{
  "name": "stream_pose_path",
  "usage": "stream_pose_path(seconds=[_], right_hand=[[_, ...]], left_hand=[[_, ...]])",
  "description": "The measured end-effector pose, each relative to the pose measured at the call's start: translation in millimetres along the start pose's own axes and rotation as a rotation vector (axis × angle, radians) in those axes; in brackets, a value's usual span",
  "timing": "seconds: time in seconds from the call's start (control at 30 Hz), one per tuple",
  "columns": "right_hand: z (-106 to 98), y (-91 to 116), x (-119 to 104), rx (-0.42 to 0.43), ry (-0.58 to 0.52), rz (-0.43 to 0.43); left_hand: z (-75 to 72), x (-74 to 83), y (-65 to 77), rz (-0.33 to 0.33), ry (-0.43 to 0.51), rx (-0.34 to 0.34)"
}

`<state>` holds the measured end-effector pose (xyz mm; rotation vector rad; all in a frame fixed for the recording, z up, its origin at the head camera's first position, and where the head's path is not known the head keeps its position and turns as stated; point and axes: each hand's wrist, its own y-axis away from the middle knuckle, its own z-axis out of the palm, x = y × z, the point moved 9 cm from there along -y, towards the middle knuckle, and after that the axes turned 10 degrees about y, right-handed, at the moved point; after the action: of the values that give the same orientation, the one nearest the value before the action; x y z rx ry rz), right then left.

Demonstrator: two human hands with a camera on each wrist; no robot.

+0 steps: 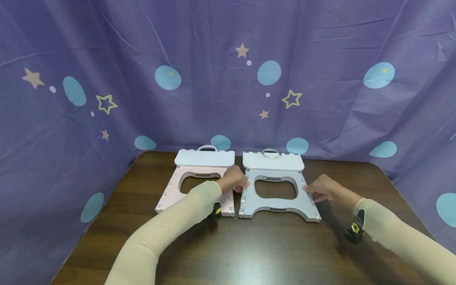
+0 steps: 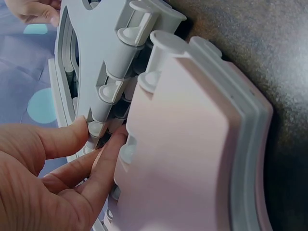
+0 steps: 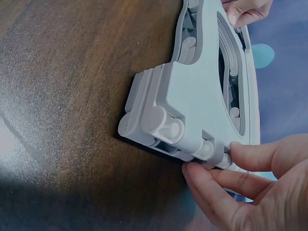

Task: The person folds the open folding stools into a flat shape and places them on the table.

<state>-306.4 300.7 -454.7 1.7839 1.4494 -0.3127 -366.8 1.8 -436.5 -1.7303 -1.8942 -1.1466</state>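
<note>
Two folding step stools lie folded flat on the table, side by side. The pale blue-grey stool [image 1: 253, 201] is on the right, and my hands hold it by its two long sides. My left hand [image 1: 233, 179] pinches the left hinged edge, thumb on top and fingers in the narrow gap beside the pink stool [image 1: 170, 198]. At the opposite edge, my right hand [image 1: 322, 187] grips with the thumb above and fingers curled below. In the right wrist view the stool's near corner [image 3: 187, 91] shows its stacked, folded layers. My left forearm hides part of the pink stool.
Both stools have white top panels with carry handles [image 1: 208, 148] toward the back. A brown wooden table [image 1: 270, 253] carries them, its rear edge against a purple curtain [image 1: 213, 99] with stars and blue ovals. Each wrist wears a black strap with a camera [image 1: 354, 229].
</note>
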Motion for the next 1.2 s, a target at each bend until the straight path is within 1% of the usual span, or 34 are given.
stream_pose_path(seconds=[0.1, 0.3, 0.5, 0.73, 0.9, 1.07, 1.1, 1.2], right_hand=[[1.5, -0.4, 0.2, 0.005, 0.0, -0.008], [6.4, 0.5, 2.4, -0.011, -0.046, -0.039], [3.6, 0.2, 5.0, -0.009, -0.049, -0.027], [-0.9, 0.3, 5.8, 0.0, -0.029, -0.02], [-2.2, 0.7, 2.3, -0.012, 0.028, -0.035], [-3.3, 2.0, -1.5, -0.059, 0.133, -0.038], [-4.2, 2.3, -2.3, -0.067, 0.145, -0.039], [-9.8, 2.3, -6.1, -0.072, 0.163, -0.045]], left_hand=[[0.7, -0.4, 0.4, 0.003, -0.001, -0.005], [4.3, -2.2, 1.3, 0.007, 0.017, -0.022], [5.8, -0.1, 0.8, 0.016, -0.015, -0.027], [7.1, 3.4, -2.1, 0.032, -0.026, -0.02], [6.1, 8.5, -1.7, 0.066, -0.05, -0.012], [5.6, 7.4, 0.7, 0.103, 0.013, -0.054], [4.8, 6.8, 1.8, 0.109, 0.035, -0.065], [-0.8, 7.3, 4.8, 0.129, 0.059, -0.085]])
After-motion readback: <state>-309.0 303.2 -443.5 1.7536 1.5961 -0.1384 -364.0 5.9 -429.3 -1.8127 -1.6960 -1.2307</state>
